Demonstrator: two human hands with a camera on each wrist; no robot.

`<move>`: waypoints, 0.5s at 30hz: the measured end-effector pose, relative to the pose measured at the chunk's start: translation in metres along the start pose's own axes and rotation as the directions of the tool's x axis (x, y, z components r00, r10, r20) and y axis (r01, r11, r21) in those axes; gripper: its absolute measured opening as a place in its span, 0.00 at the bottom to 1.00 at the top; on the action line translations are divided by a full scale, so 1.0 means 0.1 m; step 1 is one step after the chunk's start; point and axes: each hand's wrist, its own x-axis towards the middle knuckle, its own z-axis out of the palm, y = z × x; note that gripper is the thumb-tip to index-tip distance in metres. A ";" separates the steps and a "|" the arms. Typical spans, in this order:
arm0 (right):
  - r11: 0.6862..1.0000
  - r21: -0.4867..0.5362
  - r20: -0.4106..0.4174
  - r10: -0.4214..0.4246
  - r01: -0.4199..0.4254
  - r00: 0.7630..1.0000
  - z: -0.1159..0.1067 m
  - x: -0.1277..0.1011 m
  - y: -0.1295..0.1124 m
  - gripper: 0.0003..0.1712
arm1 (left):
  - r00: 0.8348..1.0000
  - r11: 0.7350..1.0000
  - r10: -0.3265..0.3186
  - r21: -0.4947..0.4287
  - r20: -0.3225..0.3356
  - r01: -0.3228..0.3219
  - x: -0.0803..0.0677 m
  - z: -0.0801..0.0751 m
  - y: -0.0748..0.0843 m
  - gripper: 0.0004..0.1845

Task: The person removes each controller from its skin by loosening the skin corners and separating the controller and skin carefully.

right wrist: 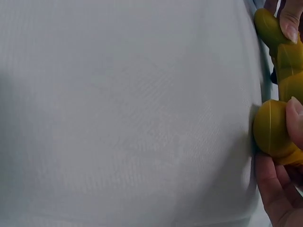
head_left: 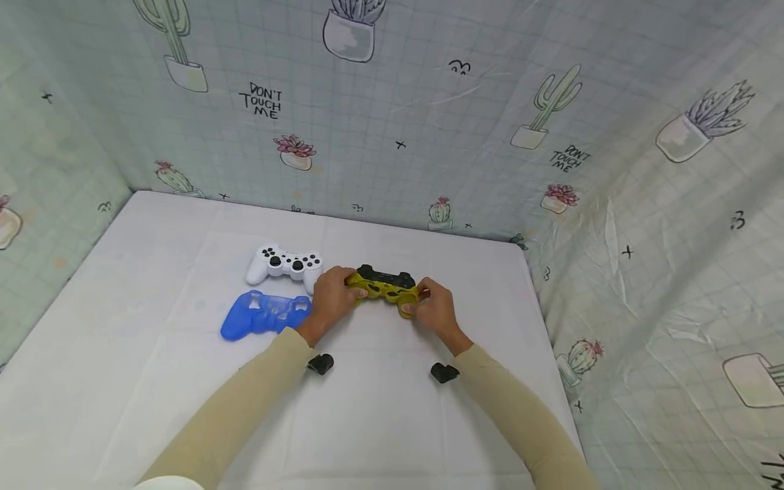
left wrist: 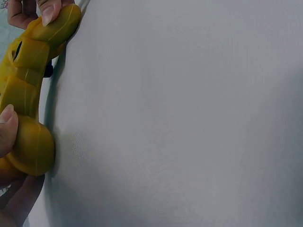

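Note:
A black game controller (head_left: 387,276) sits partly inside a yellow silicone cover (head_left: 392,292), its black top edge showing along the far side. My left hand (head_left: 331,297) grips the left handle end, thumb on the near face. On the opposite end, my right hand (head_left: 437,309) holds the right handle between thumb and curled fingers. Both wrist views show the rounded yellow grips of the cover (left wrist: 33,146), with a thumb pressed on each and fingers beneath. Close over the white table, the cover (right wrist: 270,127) hides most of the controller.
Left of my left hand lies a white game controller (head_left: 284,264) with black sticks and buttons. Nearer to me is a blue silicone cover (head_left: 260,316), partly behind my left wrist. A cactus-print curtain (head_left: 398,102) rises beyond the back edge of the white table (head_left: 380,422).

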 end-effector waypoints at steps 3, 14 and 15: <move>0.999 0.000 -0.008 -0.043 0.043 0.999 0.00 0.01 0.01 0.18 | 0.999 1.000 0.030 0.001 -0.042 -0.030 0.01 0.00 0.00 0.20; 0.996 0.004 -0.040 -0.092 0.093 0.995 0.07 -0.02 0.05 0.32 | 0.998 0.999 0.039 -0.028 -0.040 -0.041 -0.04 0.02 -0.02 0.20; 0.995 0.001 -0.044 -0.095 0.095 0.995 0.07 -0.02 0.06 0.30 | 0.999 0.998 0.041 -0.037 -0.030 -0.042 -0.06 0.02 -0.02 0.22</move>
